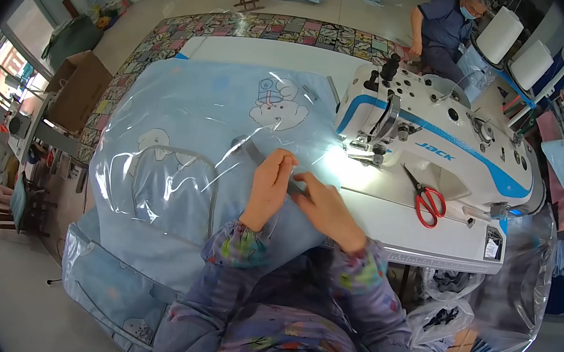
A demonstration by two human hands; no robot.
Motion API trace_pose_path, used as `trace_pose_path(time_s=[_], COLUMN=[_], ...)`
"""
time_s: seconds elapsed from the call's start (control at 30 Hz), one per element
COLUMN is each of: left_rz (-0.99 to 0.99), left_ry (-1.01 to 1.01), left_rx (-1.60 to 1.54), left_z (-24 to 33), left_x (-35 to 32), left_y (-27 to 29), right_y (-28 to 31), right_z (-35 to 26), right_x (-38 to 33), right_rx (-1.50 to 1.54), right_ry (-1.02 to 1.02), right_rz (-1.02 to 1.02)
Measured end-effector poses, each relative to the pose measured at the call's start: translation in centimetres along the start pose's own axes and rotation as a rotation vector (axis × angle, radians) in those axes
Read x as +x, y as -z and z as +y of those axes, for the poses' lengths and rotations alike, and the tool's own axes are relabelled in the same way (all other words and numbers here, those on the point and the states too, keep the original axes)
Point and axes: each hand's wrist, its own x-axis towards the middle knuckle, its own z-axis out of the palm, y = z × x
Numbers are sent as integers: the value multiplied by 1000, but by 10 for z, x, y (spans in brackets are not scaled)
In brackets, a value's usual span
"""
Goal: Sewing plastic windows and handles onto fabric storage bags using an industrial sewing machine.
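A light blue fabric piece (186, 102) under glossy clear plastic lies across the table, printed with white cartoon animals and bearing a grey-edged curved panel (176, 188). Above its right part, my left hand (270, 185) is closed, fingers bent together around a dark grey strip (251, 150), whose end sticks out on the far left side. My right hand (329, 211) pinches the same strip just to the right, fingertips close to the left hand. The sewing machine (433, 134) stands to the right, its lamp lighting the needle area.
Red-handled scissors (428, 203) lie on the machine bed. Thread cones (500, 35) stand at the back right, near a masked person (448, 28) seated beyond the table. A cardboard box (77, 91) is at left. More plastic-covered blue fabric (117, 289) hangs off the near left edge.
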Motion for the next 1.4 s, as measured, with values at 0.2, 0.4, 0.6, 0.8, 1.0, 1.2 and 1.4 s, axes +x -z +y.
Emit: trace_pose_path(time_s=[0.2, 0.4, 0.6, 0.8, 1.0, 1.2, 1.4], left_rz=[-21, -272, -462, -468, -478, -496, -479], left_ry=[8, -307, -128, -191, -255, -209, -227], left_rx=[113, 483, 634, 712, 720, 740, 732], left_z=[13, 77, 56, 71, 60, 61, 53], left_x=[-3, -33, -63, -57, -62, -66, -67], left_y=[2, -1, 2, -10, -22, -21, -24], right_y=[44, 30, 28, 34, 32, 18, -33], right_z=[29, 32, 22, 20, 19, 12, 36], right_x=[-52, -27, -33, -34, -35, -90, -159], right_rx=[175, 271, 48, 294, 240, 56, 65], right_ry=[-234, -422, -395, -497, -523, -231, 227], right_rz=[0, 110, 196, 176, 183, 393, 69])
